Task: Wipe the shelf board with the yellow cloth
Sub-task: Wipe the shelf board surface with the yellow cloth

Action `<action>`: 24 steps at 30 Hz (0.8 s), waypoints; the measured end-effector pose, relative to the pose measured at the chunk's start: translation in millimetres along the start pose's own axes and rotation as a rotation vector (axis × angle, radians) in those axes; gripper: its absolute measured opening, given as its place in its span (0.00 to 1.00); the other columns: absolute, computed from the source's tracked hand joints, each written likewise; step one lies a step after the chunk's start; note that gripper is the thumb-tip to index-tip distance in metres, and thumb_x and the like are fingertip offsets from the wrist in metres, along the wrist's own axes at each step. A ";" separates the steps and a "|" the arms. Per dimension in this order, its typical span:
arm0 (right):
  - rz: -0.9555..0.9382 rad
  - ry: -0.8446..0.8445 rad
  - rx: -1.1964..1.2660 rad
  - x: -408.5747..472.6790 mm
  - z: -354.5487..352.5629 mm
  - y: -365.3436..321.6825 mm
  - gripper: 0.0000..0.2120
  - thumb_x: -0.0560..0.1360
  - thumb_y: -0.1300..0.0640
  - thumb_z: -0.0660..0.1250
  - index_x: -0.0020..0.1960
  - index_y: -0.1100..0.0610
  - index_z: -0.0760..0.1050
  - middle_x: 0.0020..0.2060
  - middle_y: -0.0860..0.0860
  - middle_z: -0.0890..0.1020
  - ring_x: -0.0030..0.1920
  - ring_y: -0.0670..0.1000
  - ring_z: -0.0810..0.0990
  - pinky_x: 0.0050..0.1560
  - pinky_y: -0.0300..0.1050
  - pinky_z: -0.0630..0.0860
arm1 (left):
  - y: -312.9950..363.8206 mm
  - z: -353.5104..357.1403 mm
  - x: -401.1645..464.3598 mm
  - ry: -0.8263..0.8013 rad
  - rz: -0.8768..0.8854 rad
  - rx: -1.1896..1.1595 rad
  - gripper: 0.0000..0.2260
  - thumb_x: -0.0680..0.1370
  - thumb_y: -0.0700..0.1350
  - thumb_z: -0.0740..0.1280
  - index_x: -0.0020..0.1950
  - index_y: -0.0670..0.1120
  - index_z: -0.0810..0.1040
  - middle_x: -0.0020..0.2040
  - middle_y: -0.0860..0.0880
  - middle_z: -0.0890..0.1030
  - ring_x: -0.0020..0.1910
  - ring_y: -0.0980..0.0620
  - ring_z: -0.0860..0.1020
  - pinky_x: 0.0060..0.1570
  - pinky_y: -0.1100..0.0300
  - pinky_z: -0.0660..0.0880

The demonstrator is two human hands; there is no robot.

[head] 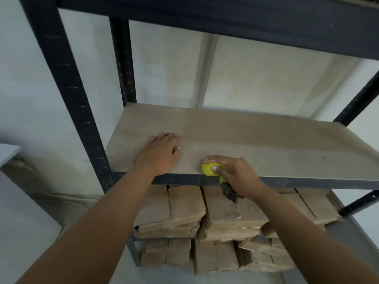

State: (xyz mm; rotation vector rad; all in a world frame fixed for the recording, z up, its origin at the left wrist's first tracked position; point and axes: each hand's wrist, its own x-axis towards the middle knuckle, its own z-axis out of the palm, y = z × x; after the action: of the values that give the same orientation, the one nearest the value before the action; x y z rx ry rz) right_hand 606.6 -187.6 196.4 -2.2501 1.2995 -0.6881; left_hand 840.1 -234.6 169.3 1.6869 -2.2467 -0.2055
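Observation:
The shelf board [256,144] is a bare brown panel set in a dark metal rack at about chest height. My right hand [235,173] is shut on the bunched yellow cloth [208,169] and presses it onto the board near the front edge, left of centre. A dirty, darkened tail of the cloth [227,190] hangs down over the front rail. My left hand [160,154] lies flat on the board, palm down with fingers together, to the left of the cloth and apart from it.
Dark metal uprights [67,89] stand at the left and right. The front rail [184,179] runs under the board's edge, and another shelf [225,15] sits overhead. Stacked brown paper-wrapped packages [184,210] fill the shelves below. A pale wall lies behind.

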 end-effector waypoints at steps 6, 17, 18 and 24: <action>0.347 0.137 -0.305 48.9 -25.4 39.8 0.14 0.78 0.55 0.60 0.63 0.53 0.74 0.52 0.61 0.82 0.45 0.59 0.80 0.42 0.44 0.74 | -5.8 -1.3 -24.3 -0.043 -0.001 0.044 0.24 0.81 0.55 0.46 0.76 0.51 0.54 0.77 0.53 0.55 0.75 0.54 0.51 0.71 0.57 0.45; 0.123 -0.125 -0.243 10.2 -30.1 46.9 0.39 0.73 0.39 0.60 0.76 0.52 0.48 0.75 0.44 0.50 0.76 0.47 0.48 0.71 0.42 0.51 | -21.8 -9.0 -36.4 -0.104 -0.004 0.089 0.25 0.79 0.60 0.44 0.75 0.56 0.50 0.77 0.55 0.51 0.76 0.56 0.46 0.72 0.52 0.42; 0.089 -0.170 -0.222 4.1 -34.9 48.3 0.42 0.71 0.38 0.59 0.76 0.52 0.44 0.74 0.43 0.46 0.75 0.45 0.44 0.72 0.40 0.47 | -22.1 -7.7 -36.7 -0.100 -0.029 0.109 0.26 0.78 0.61 0.43 0.75 0.57 0.49 0.77 0.55 0.51 0.76 0.54 0.45 0.72 0.50 0.42; 0.047 -0.279 -0.284 29.5 -28.5 52.9 0.37 0.76 0.47 0.59 0.76 0.58 0.44 0.77 0.52 0.47 0.76 0.50 0.41 0.75 0.45 0.45 | -17.6 -0.6 -32.6 -0.074 -0.122 0.235 0.27 0.76 0.62 0.38 0.75 0.58 0.46 0.78 0.53 0.47 0.76 0.41 0.43 0.70 0.36 0.42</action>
State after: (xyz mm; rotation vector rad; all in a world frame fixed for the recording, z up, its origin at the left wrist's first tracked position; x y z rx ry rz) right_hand 567.0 -241.4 192.3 -2.4198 1.3720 -0.1687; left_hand 864.4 -208.5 159.1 1.9687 -2.2983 -0.0327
